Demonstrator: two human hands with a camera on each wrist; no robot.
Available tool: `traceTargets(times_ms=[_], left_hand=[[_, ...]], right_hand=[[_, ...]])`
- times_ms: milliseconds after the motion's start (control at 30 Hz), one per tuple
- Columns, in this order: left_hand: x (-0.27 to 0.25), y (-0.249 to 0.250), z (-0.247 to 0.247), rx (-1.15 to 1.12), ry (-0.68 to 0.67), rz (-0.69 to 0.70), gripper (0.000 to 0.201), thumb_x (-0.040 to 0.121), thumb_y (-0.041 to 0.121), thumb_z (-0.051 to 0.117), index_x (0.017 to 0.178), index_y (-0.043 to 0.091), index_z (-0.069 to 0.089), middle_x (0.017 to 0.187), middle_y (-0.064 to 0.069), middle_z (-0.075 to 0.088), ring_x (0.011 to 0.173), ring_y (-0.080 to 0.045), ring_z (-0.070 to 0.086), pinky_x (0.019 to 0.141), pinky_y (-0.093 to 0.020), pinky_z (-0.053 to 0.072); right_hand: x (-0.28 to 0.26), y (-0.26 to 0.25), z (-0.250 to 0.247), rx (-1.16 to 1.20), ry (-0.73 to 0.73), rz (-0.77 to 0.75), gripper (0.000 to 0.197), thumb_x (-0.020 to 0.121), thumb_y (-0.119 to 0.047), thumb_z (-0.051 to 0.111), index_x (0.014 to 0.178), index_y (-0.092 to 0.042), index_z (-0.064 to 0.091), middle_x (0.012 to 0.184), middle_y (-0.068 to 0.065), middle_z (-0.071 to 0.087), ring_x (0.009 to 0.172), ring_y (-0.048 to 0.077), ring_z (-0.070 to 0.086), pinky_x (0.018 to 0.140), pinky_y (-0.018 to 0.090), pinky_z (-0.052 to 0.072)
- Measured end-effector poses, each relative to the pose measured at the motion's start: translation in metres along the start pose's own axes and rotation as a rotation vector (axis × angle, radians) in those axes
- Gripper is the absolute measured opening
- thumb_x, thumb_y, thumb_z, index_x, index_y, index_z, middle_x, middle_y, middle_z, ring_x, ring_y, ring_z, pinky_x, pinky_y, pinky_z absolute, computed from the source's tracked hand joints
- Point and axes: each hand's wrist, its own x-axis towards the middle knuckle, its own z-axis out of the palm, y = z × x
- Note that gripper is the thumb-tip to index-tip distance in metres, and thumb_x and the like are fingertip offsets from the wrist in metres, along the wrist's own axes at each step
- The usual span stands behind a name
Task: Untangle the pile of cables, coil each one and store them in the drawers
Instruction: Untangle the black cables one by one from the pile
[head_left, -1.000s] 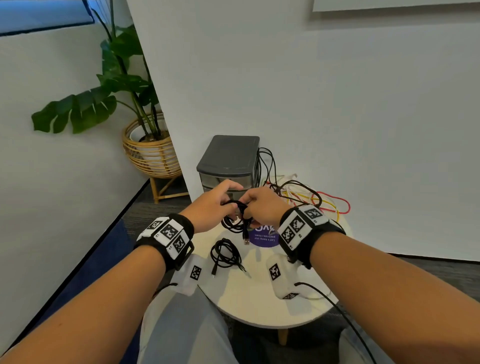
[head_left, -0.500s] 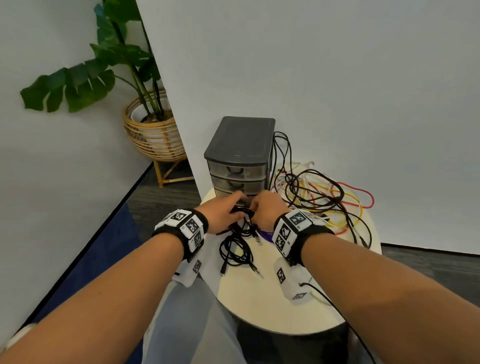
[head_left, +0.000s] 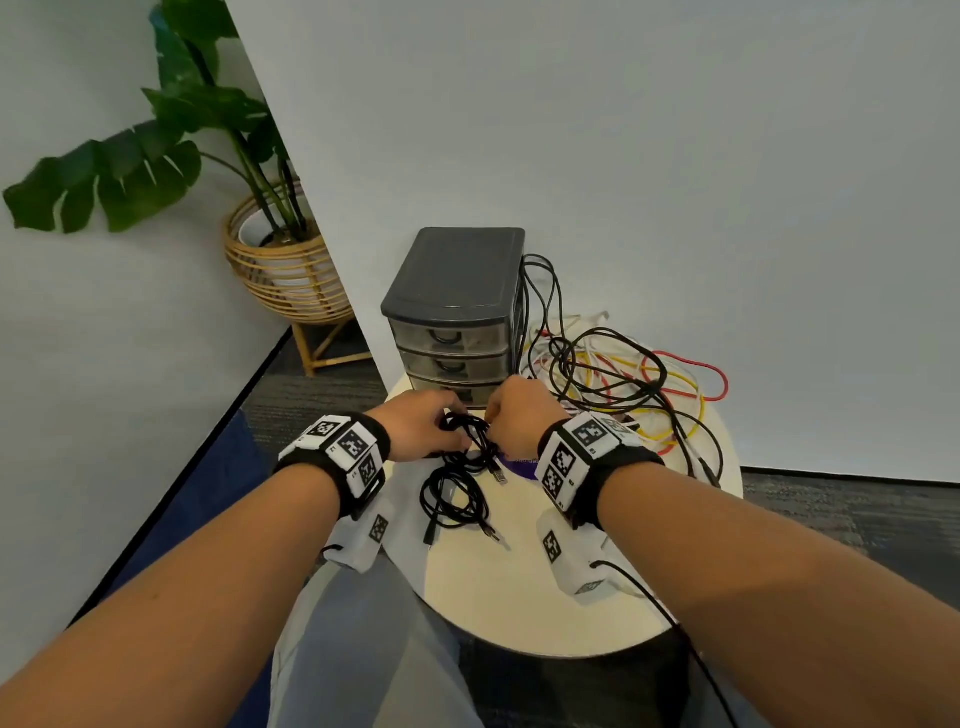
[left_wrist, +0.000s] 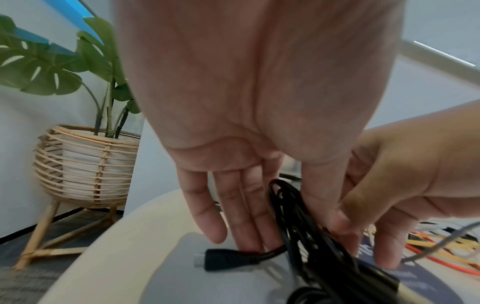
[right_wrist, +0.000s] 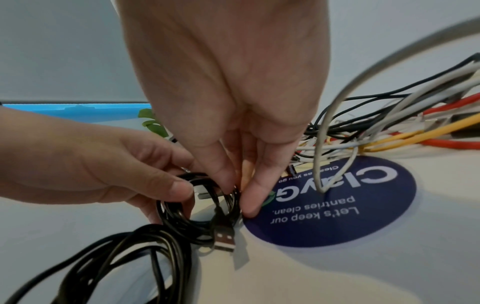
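Note:
A small black cable coil is held low over the round table, just in front of the drawer unit. My left hand grips its left side, thumb on the loops. My right hand pinches the coil's right side between thumb and fingertips. A USB plug dangles from the coil, and its other plug lies by my left fingers. A second coiled black cable lies on the table nearer me. The tangled pile of black, white, yellow and red cables sits right of the drawers.
All three drawers look pushed in. A purple round sticker is on the table under my right hand. A white wall stands close behind the drawers. A potted plant in a wicker stand is on the floor at left.
Both hands have brought the small coil down from above the table to just over its surface, closer to the drawers. The view has tilted, showing more of the cable pile.

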Motion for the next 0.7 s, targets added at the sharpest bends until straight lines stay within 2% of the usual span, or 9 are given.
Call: traceTargets(times_ms=[100,167,267,333,400,433,533,633,700], left_hand=[[-0.005,0.003,-0.005,0.011,0.032,-0.005,0.052,0.096,0.044,0.066,0.14,0.021,0.054,0.123,-0.005,0.064,0.102,-0.016,0.058,0.087,-0.03,0.049],[-0.01,0.008,-0.01,0.031,0.083,0.0,0.049,0.096,0.045,0.066,0.138,0.023,0.056,0.119,-0.003,0.066,0.102,-0.016,0.061,0.088,-0.031,0.051],[-0.018,0.022,-0.017,0.044,0.208,0.044,0.037,0.096,0.043,0.065,0.129,0.026,0.061,0.112,0.003,0.068,0.101,-0.015,0.064,0.09,-0.037,0.056],[-0.021,0.038,-0.021,0.037,0.293,0.092,0.028,0.098,0.04,0.064,0.123,0.026,0.063,0.107,0.007,0.065,0.099,-0.013,0.063,0.089,-0.036,0.056],[-0.019,0.059,-0.02,-0.026,0.304,0.152,0.026,0.099,0.036,0.063,0.123,0.025,0.064,0.107,0.007,0.063,0.097,-0.009,0.061,0.088,-0.032,0.054],[-0.017,0.07,-0.018,-0.056,0.284,0.185,0.027,0.099,0.034,0.063,0.125,0.025,0.064,0.111,0.007,0.062,0.099,-0.009,0.06,0.089,-0.031,0.053],[-0.006,0.101,-0.01,-0.045,0.19,0.258,0.032,0.099,0.037,0.063,0.131,0.029,0.061,0.126,0.004,0.052,0.113,-0.012,0.052,0.097,-0.029,0.043],[0.007,0.123,-0.003,0.028,0.095,0.241,0.038,0.101,0.037,0.06,0.138,0.027,0.058,0.137,-0.002,0.047,0.127,-0.018,0.049,0.108,-0.034,0.039],[0.013,0.129,-0.002,0.073,0.067,0.199,0.044,0.103,0.036,0.057,0.144,0.021,0.054,0.144,-0.005,0.048,0.134,-0.022,0.048,0.112,-0.037,0.038]], right_hand=[[-0.017,0.004,-0.022,0.131,-0.008,-0.034,0.019,0.093,-0.006,0.064,0.109,-0.006,0.075,0.106,0.013,0.073,0.097,0.028,0.071,0.087,0.04,0.061],[-0.031,0.011,-0.044,0.257,0.042,-0.067,0.016,0.092,-0.004,0.066,0.104,-0.009,0.075,0.099,0.01,0.075,0.09,0.024,0.074,0.082,0.039,0.063],[-0.054,0.032,-0.082,0.49,0.179,-0.043,0.011,0.093,-0.004,0.064,0.093,-0.011,0.072,0.087,0.01,0.075,0.073,0.021,0.076,0.062,0.027,0.061],[-0.068,0.052,-0.102,0.476,0.272,-0.025,0.014,0.093,-0.005,0.062,0.088,-0.014,0.072,0.085,0.008,0.074,0.068,0.02,0.073,0.059,0.025,0.056],[-0.078,0.073,-0.112,0.382,0.259,-0.013,0.016,0.092,-0.007,0.061,0.085,-0.016,0.072,0.086,0.004,0.073,0.07,0.018,0.07,0.061,0.027,0.055],[-0.084,0.081,-0.113,0.318,0.2,-0.007,0.015,0.091,-0.009,0.062,0.085,-0.016,0.073,0.085,0.001,0.071,0.072,0.016,0.068,0.061,0.025,0.052],[-0.091,0.099,-0.097,0.201,0.088,0.018,0.005,0.089,-0.018,0.069,0.092,-0.021,0.071,0.089,-0.006,0.066,0.082,0.014,0.063,0.07,0.025,0.049],[-0.088,0.112,-0.077,0.196,0.183,0.036,0.031,0.087,-0.028,0.073,0.117,-0.025,0.064,0.109,-0.002,0.061,0.095,0.017,0.062,0.077,0.027,0.048],[-0.083,0.12,-0.066,0.149,0.228,0.032,0.04,0.087,-0.029,0.072,0.125,-0.025,0.062,0.123,0.002,0.056,0.112,0.022,0.058,0.092,0.032,0.049]])
